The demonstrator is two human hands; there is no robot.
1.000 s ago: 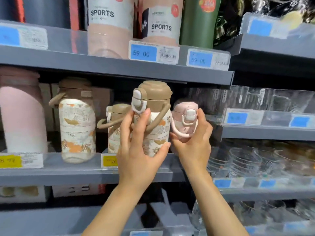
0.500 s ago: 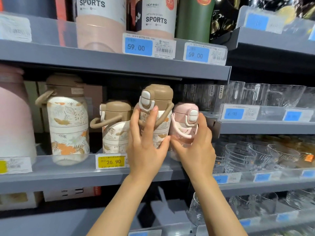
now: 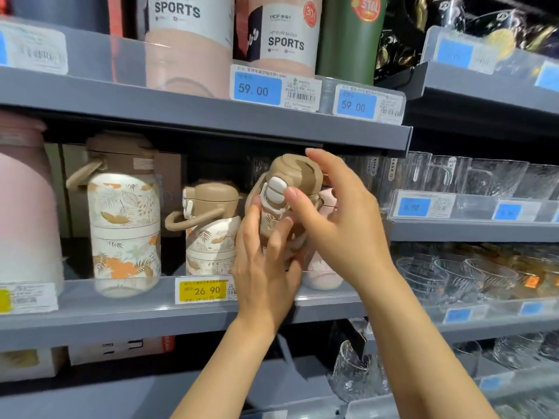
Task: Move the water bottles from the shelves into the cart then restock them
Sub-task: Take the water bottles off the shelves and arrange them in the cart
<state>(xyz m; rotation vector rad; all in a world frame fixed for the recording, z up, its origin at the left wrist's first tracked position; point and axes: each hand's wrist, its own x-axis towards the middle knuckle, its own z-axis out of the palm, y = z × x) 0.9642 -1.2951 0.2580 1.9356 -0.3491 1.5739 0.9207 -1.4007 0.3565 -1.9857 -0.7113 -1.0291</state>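
Two grey shelves point(image 3: 181, 309) hold bottles point(image 3: 124, 219), glassware point(image 3: 472, 182) beside.

This is a shop, in the drinkware aisle. Grey metal shelves point(image 3: 193, 114) carry clear rail strips with printed price tags: blue ones reading 59.00 point(image 3: 257, 89) and 6.90 point(image 3: 413, 207), and a yellow one reading 26.90 point(image 3: 202, 290) (each with a barcode beside the price). Several matching leaf-print water bottles point(image 3: 124, 219) stand in a row, labelled sports flasks point(image 3: 281, 31) above, and rows of glass cups point(image 3: 472, 273) fill the neighbouring shelves.
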